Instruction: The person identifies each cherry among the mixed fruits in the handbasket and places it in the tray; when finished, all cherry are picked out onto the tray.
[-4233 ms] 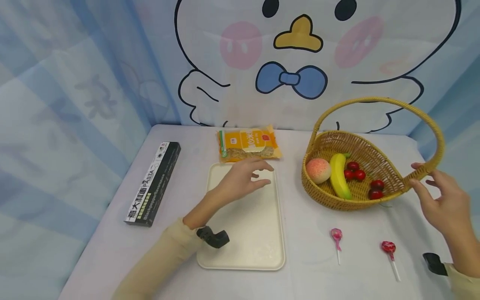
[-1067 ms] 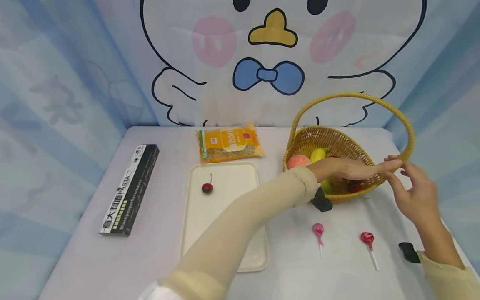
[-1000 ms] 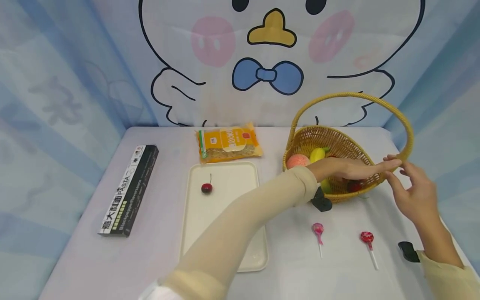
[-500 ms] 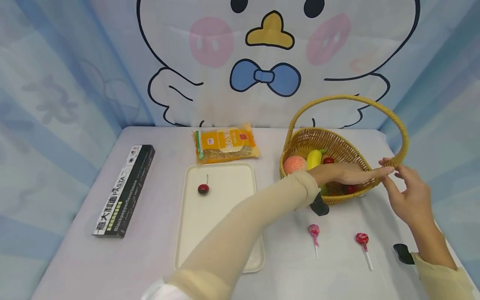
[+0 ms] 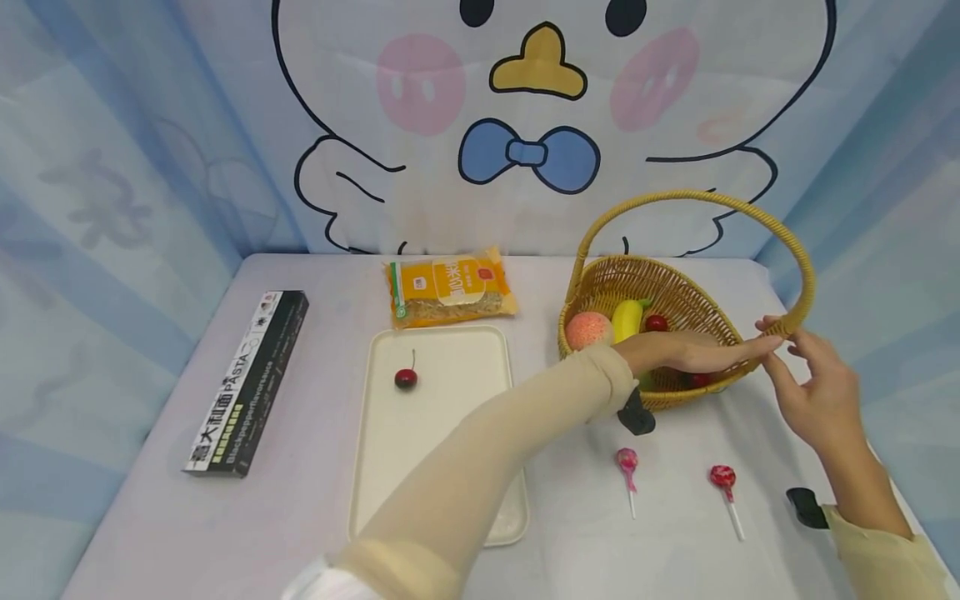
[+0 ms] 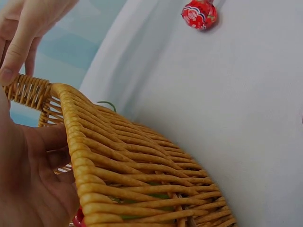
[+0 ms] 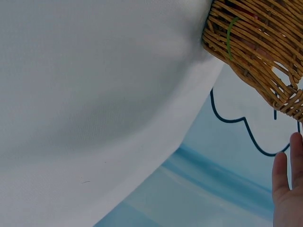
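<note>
My right hand (image 5: 821, 396) pinches the base of the handle at the right end of a wicker basket (image 5: 678, 400). My left hand (image 5: 693, 350) reaches over the basket's front, fingers stretched toward that same handle base. In the left wrist view its palm (image 6: 35, 177) looks bare, and some fingertips are hidden behind the basket wall. Inside the basket lie a peach (image 5: 588, 330), a banana (image 5: 627, 319) and red cherries (image 5: 656, 322), partly covered by the left hand. One cherry (image 5: 406, 378) with its stem up lies on the cream tray (image 5: 420, 442).
Two lollipops, one pink (image 5: 627, 460) and one red (image 5: 723, 477), lie in front of the basket. A yellow bag of grain (image 5: 452, 289) is behind the tray. A black pasta box (image 5: 249, 383) lies at the left, and a printed curtain (image 5: 480, 183) hangs behind the table.
Since the oldest frame, a cherry has come onto the tray and my left hand has moved from above the tray into the basket. In the last second both hands stay nearly still.
</note>
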`<action>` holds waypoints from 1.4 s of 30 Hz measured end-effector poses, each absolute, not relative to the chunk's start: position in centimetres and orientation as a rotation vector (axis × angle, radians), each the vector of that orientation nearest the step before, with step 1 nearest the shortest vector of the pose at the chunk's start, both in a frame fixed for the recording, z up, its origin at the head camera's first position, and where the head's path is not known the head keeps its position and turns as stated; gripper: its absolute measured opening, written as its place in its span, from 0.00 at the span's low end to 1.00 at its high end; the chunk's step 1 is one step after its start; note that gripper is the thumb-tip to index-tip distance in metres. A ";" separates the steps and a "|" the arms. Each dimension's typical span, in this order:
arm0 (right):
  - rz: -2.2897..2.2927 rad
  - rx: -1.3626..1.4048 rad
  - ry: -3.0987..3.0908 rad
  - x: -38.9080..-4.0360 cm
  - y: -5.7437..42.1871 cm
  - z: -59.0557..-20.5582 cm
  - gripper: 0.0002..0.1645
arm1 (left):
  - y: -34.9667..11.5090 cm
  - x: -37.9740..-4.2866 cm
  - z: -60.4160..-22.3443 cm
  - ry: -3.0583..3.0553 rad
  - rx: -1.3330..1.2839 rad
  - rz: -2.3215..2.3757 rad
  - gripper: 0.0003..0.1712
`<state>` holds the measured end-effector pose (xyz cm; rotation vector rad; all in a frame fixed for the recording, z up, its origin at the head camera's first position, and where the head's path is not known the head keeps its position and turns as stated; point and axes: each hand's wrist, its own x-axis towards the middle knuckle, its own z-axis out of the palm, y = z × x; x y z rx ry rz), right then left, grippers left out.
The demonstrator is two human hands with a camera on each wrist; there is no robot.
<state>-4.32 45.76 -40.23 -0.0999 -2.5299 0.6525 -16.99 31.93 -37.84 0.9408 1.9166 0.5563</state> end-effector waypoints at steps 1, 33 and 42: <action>0.655 -0.105 -2.533 -4.3 45.8 -40.2 0.26 | 31.9 -16.9 -37.8 1.917 0.937 0.567 0.33; 0.666 -0.068 -2.521 -4.1 46.0 -40.3 0.26 | 30.1 -17.5 -37.2 1.955 0.903 0.662 0.31; 0.670 -0.002 -2.490 -4.1 46.1 -40.1 0.25 | 30.2 -17.8 -37.7 1.863 0.871 0.692 0.33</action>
